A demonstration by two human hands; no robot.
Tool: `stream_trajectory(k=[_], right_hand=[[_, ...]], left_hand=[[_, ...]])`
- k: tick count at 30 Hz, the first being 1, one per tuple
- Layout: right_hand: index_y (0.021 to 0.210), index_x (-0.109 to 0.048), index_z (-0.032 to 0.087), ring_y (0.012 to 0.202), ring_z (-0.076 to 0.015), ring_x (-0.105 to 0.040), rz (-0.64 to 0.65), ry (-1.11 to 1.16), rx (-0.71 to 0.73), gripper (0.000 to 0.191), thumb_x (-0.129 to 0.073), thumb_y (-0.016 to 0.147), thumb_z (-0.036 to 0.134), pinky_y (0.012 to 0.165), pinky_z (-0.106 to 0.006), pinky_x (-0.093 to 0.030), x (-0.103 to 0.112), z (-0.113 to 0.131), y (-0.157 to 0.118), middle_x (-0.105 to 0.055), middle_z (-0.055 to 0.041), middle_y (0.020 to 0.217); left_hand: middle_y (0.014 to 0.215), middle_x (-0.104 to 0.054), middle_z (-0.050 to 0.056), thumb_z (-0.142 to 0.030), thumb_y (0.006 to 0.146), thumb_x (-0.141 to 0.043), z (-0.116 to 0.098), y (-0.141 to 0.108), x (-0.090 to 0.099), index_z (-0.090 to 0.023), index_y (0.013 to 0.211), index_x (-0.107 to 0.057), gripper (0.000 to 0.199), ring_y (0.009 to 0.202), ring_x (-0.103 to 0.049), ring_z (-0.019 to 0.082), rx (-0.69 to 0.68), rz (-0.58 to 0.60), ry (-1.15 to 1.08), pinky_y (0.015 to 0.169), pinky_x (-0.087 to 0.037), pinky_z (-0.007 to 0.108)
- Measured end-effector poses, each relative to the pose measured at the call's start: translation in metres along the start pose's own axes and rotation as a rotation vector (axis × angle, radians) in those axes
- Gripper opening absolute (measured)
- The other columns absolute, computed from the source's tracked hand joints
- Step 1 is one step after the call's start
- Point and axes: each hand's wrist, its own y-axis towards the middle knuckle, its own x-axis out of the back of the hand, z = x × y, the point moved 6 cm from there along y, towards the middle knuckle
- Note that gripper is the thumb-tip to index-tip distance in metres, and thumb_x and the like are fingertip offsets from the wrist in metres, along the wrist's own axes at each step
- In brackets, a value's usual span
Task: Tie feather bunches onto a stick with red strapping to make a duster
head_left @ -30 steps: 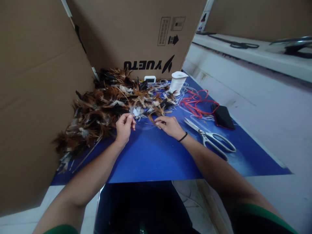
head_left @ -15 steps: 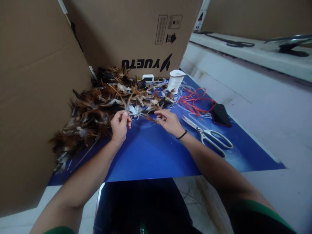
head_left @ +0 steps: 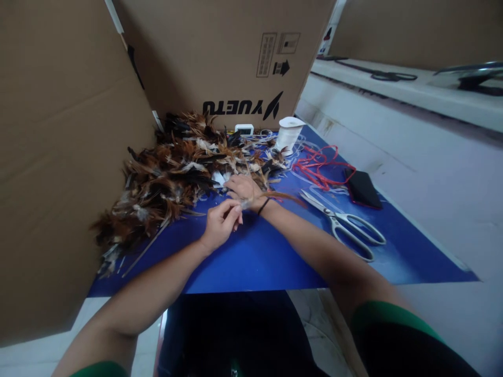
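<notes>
My left hand (head_left: 222, 224) pinches the pale base of a few brown feathers (head_left: 285, 196), whose tips spread to the right over my right wrist. Just beyond it, my right hand (head_left: 244, 187) reaches left to the front edge of the feather pile, beside a small white piece (head_left: 220, 179). Its fingers are partly spread, and nothing shows in them. The large pile of brown, black and white feathers (head_left: 168, 178) lies along the left and back of the blue table surface (head_left: 251, 262).
Silver scissors (head_left: 341, 222) lie right of my right forearm. Behind them are a black phone (head_left: 363, 188), tangled red string (head_left: 320, 167) and a white spool (head_left: 288, 136). A small white device (head_left: 244, 129) stands by the cardboard wall (head_left: 176, 52).
My left hand has moved right and nearer with its feathers, which now point right. My right hand has moved left to the pile and crossed behind the left. The view has shifted slightly.
</notes>
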Motion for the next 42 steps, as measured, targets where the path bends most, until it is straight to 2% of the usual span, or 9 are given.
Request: stream_trajectory(k=[5,13,19,23,28,32,37,39,42], right_hand=[[0.092,-0.068,0.017,0.092,-0.0244,-0.053,-0.030,-0.052,-0.011,0.020,-0.049,0.092,0.024,0.081,-0.036,-0.040,-0.007,-0.001,0.007,-0.062,-0.0115,0.097],[0.095,-0.065,0.015,0.093,-0.0229,-0.054,-0.179,0.155,-0.046,0.015,-0.052,0.088,0.014,0.087,-0.034,-0.040,0.012,0.003,0.003,-0.063,-0.0112,0.096],[0.090,-0.067,0.016,0.074,-0.0148,-0.056,-0.055,0.385,-0.102,0.017,-0.066,0.083,0.032,0.070,-0.026,-0.040,-0.002,0.031,0.029,-0.064,-0.0034,0.080],[0.072,-0.065,0.016,0.068,-0.0122,-0.052,-0.035,0.399,-0.167,0.014,-0.060,0.084,0.023,0.065,-0.025,-0.035,-0.010,0.032,0.041,-0.062,-0.0015,0.073],[0.062,-0.059,0.017,0.057,-0.0098,-0.046,-0.126,0.587,-0.265,0.022,-0.058,0.081,0.027,0.059,-0.023,-0.034,-0.002,0.007,0.037,-0.054,0.0038,0.056],[0.067,-0.060,0.016,0.056,-0.0112,-0.051,-0.169,0.788,-0.343,0.017,-0.056,0.080,0.027,0.059,-0.023,-0.040,0.009,-0.010,0.028,-0.060,0.0014,0.059],[0.086,-0.066,0.016,0.068,-0.0124,-0.057,-0.394,0.598,-0.288,0.013,-0.058,0.077,0.019,0.069,-0.024,-0.045,0.038,0.002,0.017,-0.067,-0.0017,0.078],[0.085,-0.067,0.016,0.066,-0.0110,-0.056,-0.274,0.625,-0.224,0.012,-0.059,0.079,0.021,0.067,-0.023,-0.044,0.033,0.021,0.018,-0.066,-0.0008,0.075],[0.084,-0.069,0.014,0.057,-0.0094,-0.055,0.120,0.757,-0.147,0.020,-0.063,0.081,0.032,0.060,-0.022,-0.042,0.005,0.056,0.021,-0.065,-0.0002,0.067]], left_hand=[[0.057,-0.057,-0.003,-0.030,0.093,-0.050,-0.005,-0.010,-0.012,-0.017,0.081,-0.062,0.020,0.042,-0.048,0.005,-0.110,0.111,0.103,0.048,-0.041,0.017],[0.059,-0.062,-0.001,-0.027,0.094,-0.047,-0.014,-0.016,-0.021,-0.018,0.086,-0.065,0.021,0.046,-0.052,0.007,-0.197,0.191,0.201,0.057,-0.046,0.021],[0.059,-0.063,-0.001,-0.023,0.093,-0.048,-0.020,-0.020,-0.023,-0.018,0.084,-0.064,0.018,0.046,-0.052,0.008,-0.288,0.194,0.236,0.056,-0.046,0.021],[0.058,-0.062,-0.001,-0.022,0.093,-0.048,-0.020,-0.019,-0.021,-0.018,0.084,-0.064,0.019,0.047,-0.053,0.008,-0.300,0.185,0.227,0.058,-0.046,0.022],[0.061,-0.063,0.000,-0.024,0.093,-0.048,-0.018,-0.017,-0.021,-0.018,0.084,-0.065,0.020,0.050,-0.055,0.009,-0.271,0.176,0.223,0.059,-0.046,0.022],[0.060,-0.063,-0.001,-0.022,0.093,-0.047,-0.021,-0.016,-0.022,-0.018,0.082,-0.064,0.020,0.050,-0.055,0.009,-0.284,0.178,0.224,0.059,-0.046,0.021],[0.060,-0.063,-0.001,-0.020,0.093,-0.048,-0.025,-0.019,-0.022,-0.016,0.085,-0.064,0.018,0.051,-0.056,0.008,-0.356,0.162,0.244,0.059,-0.047,0.020],[0.060,-0.064,-0.001,-0.020,0.093,-0.049,-0.028,-0.022,-0.023,-0.015,0.086,-0.064,0.017,0.053,-0.058,0.008,-0.415,0.159,0.256,0.061,-0.048,0.020],[0.060,-0.064,0.000,-0.019,0.092,-0.051,-0.034,-0.027,-0.026,-0.014,0.088,-0.064,0.015,0.055,-0.060,0.009,-0.490,0.162,0.259,0.060,-0.049,0.019]])
